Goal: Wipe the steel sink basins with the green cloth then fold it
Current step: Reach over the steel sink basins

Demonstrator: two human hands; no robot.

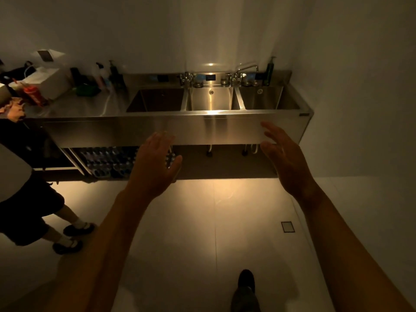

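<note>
Dim head view: both bare hands raised before a three-basin steel sink (211, 115), left hand (155, 163) and right hand (283, 154) open, fingers spread, holding nothing. The green cloth (86, 90) lies on the counter left of the basins.

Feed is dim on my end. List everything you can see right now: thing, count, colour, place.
Sink basins: three, steel, in a row along the counter.
Taps: two sets, steel, behind the basins.
Green cloth: one, on the counter left of the basins.
Pump bottle: one, dark, back right corner.
Bottles: several, blurred, behind the cloth.
Red cup: one, far left of counter.
Bottle packs: dark, floor under the counter.
Bystander: one, dark shorts, left edge.
Own shoe: one, dark, on the floor.
Left hand: open, empty.
Right hand: open, empty.
</note>
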